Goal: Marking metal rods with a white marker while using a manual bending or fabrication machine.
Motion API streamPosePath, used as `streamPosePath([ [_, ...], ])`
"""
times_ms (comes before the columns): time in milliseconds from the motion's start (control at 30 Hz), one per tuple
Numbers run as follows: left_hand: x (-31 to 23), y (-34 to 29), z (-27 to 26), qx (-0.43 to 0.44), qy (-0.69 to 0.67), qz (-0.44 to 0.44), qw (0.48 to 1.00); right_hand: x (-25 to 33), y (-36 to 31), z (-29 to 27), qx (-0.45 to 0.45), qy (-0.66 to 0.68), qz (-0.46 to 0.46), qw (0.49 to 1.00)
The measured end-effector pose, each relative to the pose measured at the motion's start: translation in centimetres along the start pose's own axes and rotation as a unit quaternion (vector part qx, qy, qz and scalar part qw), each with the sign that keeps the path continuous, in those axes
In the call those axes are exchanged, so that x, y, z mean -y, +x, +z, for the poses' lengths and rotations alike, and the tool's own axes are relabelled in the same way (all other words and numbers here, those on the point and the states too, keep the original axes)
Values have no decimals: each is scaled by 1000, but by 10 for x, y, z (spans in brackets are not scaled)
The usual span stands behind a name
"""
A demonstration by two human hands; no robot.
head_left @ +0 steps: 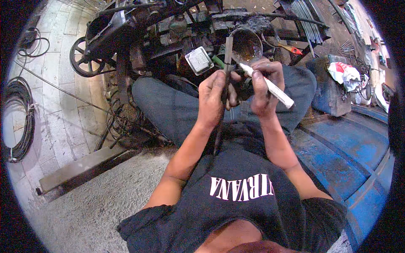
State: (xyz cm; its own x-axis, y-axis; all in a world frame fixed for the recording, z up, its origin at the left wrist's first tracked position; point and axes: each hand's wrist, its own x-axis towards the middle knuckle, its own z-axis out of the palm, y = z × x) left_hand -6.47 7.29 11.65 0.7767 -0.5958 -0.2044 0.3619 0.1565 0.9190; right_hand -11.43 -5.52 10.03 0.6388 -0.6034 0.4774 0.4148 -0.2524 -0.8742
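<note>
Gripping a thin dark metal strip (226,76) near its middle, your left hand (213,99) is closed round it with the thumb pressed on its face; the strip stands nearly upright, its upper end rising past the fingers and its lower end running down toward your lap. Your right hand (263,88) is curled shut on a white marker (270,86), held like a pen, its tip touching the strip just above your left thumb and its rear end pointing out to your right.

Containers: a round rusty metal bowl (247,44) sits just beyond both hands, mouth toward you; its inside is brown and glossy, and you cannot tell whether that is liquid or bare rust. A small grey square box (199,60) lies to the left of the strip's top.

Edges and room: dark machinery with a spoked wheel (84,57) crowds the far side, close to the strip's upper end. To your right runs the blue metal bench (337,147), with a white and red rag (344,71) on a blue block. To your left lie a pale tiled floor (59,114), a coil of black cable (19,118) and a grey slab (80,166) edging the rough concrete.
</note>
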Motion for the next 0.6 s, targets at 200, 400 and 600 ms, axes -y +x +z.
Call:
streamPosePath([
  [200,3,1,3,-47,2,45,998,4,0,6,21,23,-6,999],
  [400,6,1,2,-52,9,42,998,3,-2,10,25,16,-6,1000],
  [600,7,1,1,-38,11,51,998,0,1,2,20,-12,-1,1000],
])
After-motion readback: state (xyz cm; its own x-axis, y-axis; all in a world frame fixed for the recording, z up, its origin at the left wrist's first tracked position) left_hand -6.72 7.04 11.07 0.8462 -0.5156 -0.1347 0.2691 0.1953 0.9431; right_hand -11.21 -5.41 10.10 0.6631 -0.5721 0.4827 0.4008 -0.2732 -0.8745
